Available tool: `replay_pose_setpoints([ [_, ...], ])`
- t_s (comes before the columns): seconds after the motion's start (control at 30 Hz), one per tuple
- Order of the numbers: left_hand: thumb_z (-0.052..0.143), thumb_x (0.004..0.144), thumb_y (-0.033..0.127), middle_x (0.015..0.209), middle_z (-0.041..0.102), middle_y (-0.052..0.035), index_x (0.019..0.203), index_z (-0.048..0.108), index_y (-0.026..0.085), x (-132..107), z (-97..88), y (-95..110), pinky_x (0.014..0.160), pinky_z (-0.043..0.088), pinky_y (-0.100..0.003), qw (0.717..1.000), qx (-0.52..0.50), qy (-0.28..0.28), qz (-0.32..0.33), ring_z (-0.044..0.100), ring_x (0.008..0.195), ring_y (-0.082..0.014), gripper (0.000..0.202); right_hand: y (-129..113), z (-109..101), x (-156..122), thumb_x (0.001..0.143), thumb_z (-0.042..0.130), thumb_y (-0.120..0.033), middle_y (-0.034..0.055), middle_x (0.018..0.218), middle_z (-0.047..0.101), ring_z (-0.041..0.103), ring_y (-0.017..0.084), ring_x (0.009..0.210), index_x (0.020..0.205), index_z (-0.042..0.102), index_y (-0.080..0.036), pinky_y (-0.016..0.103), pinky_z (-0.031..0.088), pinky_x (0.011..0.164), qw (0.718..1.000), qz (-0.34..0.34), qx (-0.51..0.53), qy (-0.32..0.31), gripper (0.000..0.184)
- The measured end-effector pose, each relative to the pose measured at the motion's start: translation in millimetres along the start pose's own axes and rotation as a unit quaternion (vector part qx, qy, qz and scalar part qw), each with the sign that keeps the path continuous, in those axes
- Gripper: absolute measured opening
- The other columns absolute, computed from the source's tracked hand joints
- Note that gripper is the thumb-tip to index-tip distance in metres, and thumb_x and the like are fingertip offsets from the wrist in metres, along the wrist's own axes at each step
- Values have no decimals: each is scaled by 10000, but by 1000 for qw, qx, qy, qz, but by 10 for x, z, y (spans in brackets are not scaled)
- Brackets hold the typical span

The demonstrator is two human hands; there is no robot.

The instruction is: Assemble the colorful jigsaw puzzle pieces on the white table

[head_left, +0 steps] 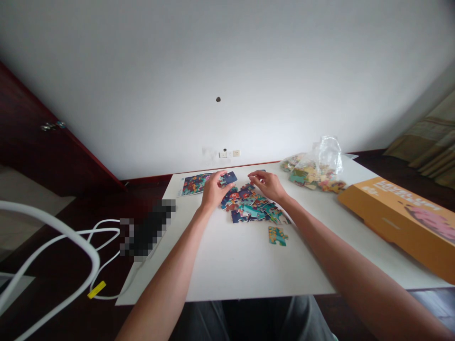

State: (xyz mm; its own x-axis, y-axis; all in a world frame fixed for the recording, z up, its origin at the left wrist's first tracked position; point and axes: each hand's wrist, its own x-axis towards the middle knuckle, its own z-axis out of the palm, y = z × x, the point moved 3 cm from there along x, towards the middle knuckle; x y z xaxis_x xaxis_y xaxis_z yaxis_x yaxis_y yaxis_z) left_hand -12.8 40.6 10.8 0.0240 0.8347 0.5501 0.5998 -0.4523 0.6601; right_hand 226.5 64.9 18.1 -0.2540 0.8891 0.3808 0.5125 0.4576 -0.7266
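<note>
Fingers and thumb of my left hand (pixel 213 190) are closed on a dark blue jigsaw puzzle piece (pixel 230 177), raised above the left side of a loose pile of jigsaw pieces (pixel 250 208). Over the right side of that pile is my right hand (pixel 268 184), its fingers curled in a pinch; what they hold, if anything, cannot be made out. A sliver of dark blue shows just behind those fingers. One teal and yellow puzzle piece (pixel 277 236) lies apart, nearer the table's front edge. Behind my left hand, a colourful picture sheet (pixel 194 185) is partly covered.
Clear plastic bags of puzzle pieces (pixel 313 173) stand at the back right of the white table (pixel 227 270). An orange box (pixel 394 213) lies along the right side. White cables (pixel 81 241) loop at the left, and a wall with sockets (pixel 230 153) rises behind.
</note>
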Motion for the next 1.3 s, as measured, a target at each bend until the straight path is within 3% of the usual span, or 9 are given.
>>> replay_pose_setpoints([
  [0.2, 846, 828, 211, 1310, 665, -83, 1324, 639, 269, -40, 111, 99, 930, 581, -344, 997, -34, -53, 39, 658, 1189, -243, 541, -106, 124, -30, 915, 649, -482, 62, 939, 809, 737, 216, 768, 1238, 683, -219, 331, 580, 727, 992, 14, 116, -43, 418],
  [0.5, 864, 794, 150, 1239, 657, -67, 1272, 675, 272, -57, 153, 159, 993, 559, -403, 993, -58, -66, 82, 653, 1170, -258, 528, -34, 185, -17, 854, 714, -420, 51, 882, 790, 717, 211, 733, 1263, 648, -201, 297, 562, 610, 983, 18, 171, -64, 469],
  [0.7, 853, 801, 141, 1248, 654, -68, 1278, 668, 277, -54, 138, 179, 994, 552, -398, 992, -54, -55, 95, 646, 1172, -253, 529, -11, 171, 2, 838, 717, -388, 32, 815, 763, 672, 188, 704, 1222, 671, -189, 299, 521, 643, 982, 15, 179, -51, 435],
  [0.83, 841, 802, 114, 1240, 662, -71, 1267, 669, 259, -40, 117, 176, 1018, 534, -404, 993, -40, -41, 104, 641, 1174, -250, 517, 19, 113, 37, 811, 722, -374, 9, 777, 715, 643, 160, 696, 1134, 712, -186, 296, 507, 681, 973, 50, 227, -7, 374],
  [1.0, 835, 778, 79, 1215, 668, -80, 1248, 674, 232, -35, 110, 206, 1017, 533, -409, 993, -28, -45, 103, 648, 1145, -254, 520, 131, -6, 90, 787, 733, -334, 10, 868, 717, 640, 102, 701, 987, 716, -197, 219, 497, 640, 914, 155, 368, 70, 243],
  [1.17, 790, 790, 60, 1210, 661, -80, 1265, 663, 220, -60, 120, 292, 1022, 537, -395, 990, -37, -71, 117, 653, 1144, -241, 518, 332, -165, 118, 757, 782, -220, -15, 762, 655, 552, 46, 576, 862, 707, -178, 139, 445, 496, 839, 224, 459, 187, 136],
  [1.3, 796, 812, 113, 1234, 673, -81, 1273, 656, 223, -64, 105, 305, 1040, 531, -406, 990, -40, -74, 115, 654, 1163, -246, 495, 450, -242, 109, 745, 828, -178, -18, 701, 607, 575, 49, 586, 754, 655, -164, 109, 452, 471, 789, 253, 510, 232, 174],
])
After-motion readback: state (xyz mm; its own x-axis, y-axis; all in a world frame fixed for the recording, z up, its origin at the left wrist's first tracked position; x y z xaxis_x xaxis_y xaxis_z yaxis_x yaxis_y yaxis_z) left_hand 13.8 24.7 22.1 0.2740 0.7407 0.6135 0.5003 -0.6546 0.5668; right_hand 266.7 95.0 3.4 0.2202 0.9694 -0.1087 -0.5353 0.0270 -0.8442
